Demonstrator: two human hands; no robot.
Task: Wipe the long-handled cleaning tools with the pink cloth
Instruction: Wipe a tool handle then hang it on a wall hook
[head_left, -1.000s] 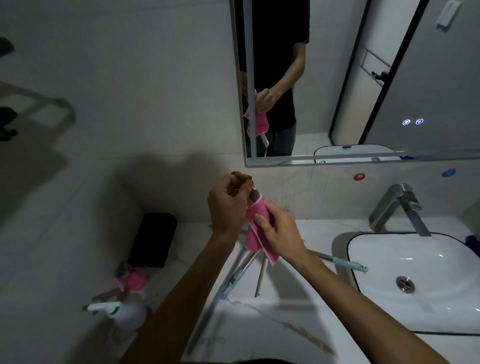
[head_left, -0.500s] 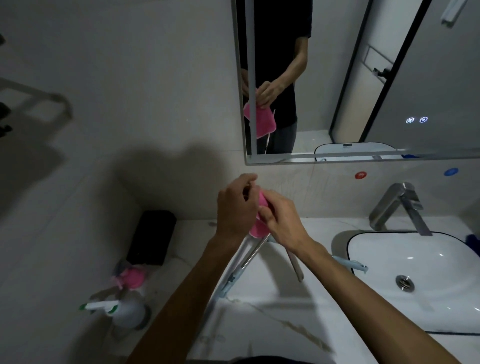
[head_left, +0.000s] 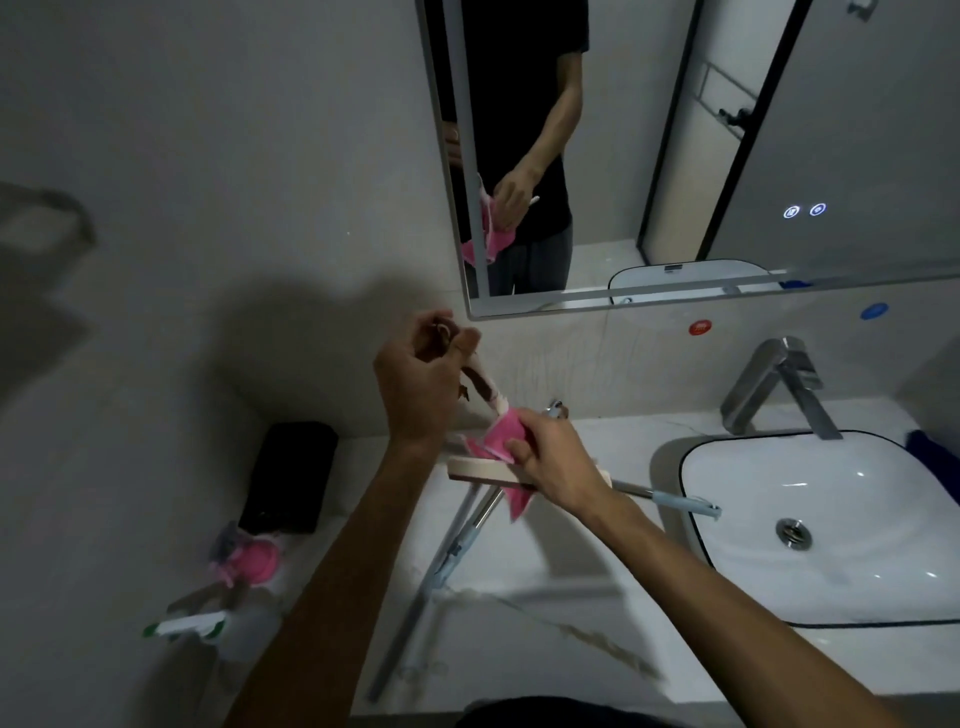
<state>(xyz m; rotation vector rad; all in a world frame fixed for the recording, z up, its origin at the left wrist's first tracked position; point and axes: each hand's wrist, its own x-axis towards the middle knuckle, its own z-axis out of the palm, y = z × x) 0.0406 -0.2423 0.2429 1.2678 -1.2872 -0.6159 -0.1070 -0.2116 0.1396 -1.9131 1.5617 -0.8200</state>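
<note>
left hand (head_left: 415, 384) clenched on brush head end, raised left of sink (head_left: 727, 457). right hand (head_left: 550, 457) fingers pinching pink cloth (head_left: 501, 436) round brush handle (head_left: 488, 389). handle looks stiff, light; cloth soft. spare tools (head_left: 452, 545) on bench (head_left: 519, 644).

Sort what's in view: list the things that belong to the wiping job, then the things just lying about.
In the job:
- pink cloth, gripped by right hand
- brown-headed tool, held by left hand
- grey long-handled tools on the counter

Lying about:
- black box
- white spray bottle
- chrome tap
- white basin
</note>
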